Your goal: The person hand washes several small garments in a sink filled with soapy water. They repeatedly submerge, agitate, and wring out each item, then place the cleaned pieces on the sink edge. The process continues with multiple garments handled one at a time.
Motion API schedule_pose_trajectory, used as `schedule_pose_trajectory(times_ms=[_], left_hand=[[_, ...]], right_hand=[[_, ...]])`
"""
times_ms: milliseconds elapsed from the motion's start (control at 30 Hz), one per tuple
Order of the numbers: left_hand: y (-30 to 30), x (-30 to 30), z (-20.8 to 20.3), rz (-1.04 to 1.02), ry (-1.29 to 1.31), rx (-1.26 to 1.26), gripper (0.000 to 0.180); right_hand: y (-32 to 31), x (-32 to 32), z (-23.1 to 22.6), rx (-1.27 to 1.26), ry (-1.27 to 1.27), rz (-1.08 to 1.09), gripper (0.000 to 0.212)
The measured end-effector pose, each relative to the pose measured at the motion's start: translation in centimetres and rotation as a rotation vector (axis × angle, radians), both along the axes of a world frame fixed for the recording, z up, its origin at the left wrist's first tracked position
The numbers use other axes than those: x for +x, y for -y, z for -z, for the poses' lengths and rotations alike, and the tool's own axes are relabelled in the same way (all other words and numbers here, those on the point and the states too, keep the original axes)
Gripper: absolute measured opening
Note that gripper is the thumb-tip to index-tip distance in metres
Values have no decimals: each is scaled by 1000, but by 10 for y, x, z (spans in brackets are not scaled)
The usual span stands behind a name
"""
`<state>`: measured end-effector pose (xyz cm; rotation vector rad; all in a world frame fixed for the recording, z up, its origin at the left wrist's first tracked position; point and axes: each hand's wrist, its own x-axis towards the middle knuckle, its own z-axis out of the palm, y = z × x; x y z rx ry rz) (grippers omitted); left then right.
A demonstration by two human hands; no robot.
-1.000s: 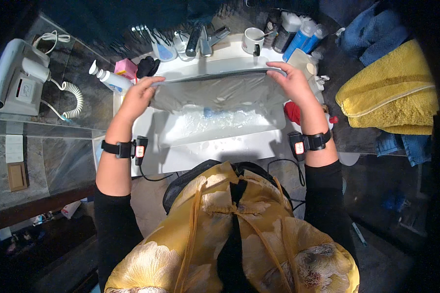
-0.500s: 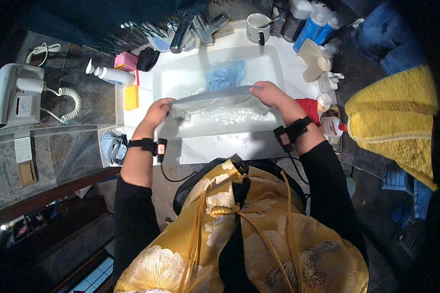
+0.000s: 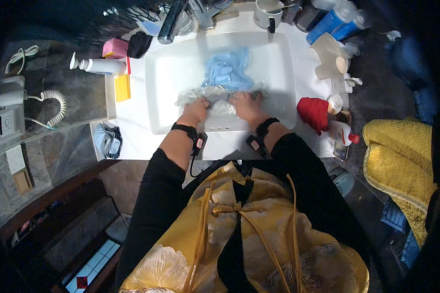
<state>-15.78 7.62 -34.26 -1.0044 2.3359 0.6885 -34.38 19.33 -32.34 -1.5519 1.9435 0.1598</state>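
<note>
Both hands are down in a white rectangular sink [image 3: 153, 83] with water in it. My left hand [image 3: 196, 109] has its fingers closed on a thin pale grey cloth [image 3: 187, 96], bunched up and wet. Close by, my right hand [image 3: 247, 105] grips the same cloth; its fingers are partly smeared by motion and by the water. Much of the cloth lies under or between my hands. Just beyond them a crumpled light blue cloth [image 3: 226, 68] rests in the water, spread over the middle of the sink.
A tap [image 3: 200, 13] and a mug [image 3: 268, 15] stand behind the sink. On the left are a pump bottle [image 3: 102, 66], a yellow block [image 3: 122, 88] and folded cloth [image 3: 107, 140]. A red cloth [image 3: 313, 114], bottles and a yellow towel [image 3: 401, 161] are at the right.
My hands have come closer together and dropped into the sink. The grey cloth, stretched between them before, is now bunched in the water. The view has shifted slightly.
</note>
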Motion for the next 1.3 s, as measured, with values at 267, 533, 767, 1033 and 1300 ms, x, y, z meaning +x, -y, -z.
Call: schedule_pose_trajectory(times_ms=[267,533,767,1033,1300], left_hand=[[6,-3,-15,24,222,27,39],[13,-7,-24,-41,273,-66,41],[33,8,-44,68,285,134,39],[66,54,-113,-434,-412,-104,26],[37,49,-173,-806,-752,335,22]], right_hand=[[17,-13,-4,153,135,-188,41],[20,-13,22,126,204,-272,35],[19,-22,22,-9,138,-49,27],[5,-99,-73,-463,221,423,30],[9,-76,-112,-438,704,1021,31]])
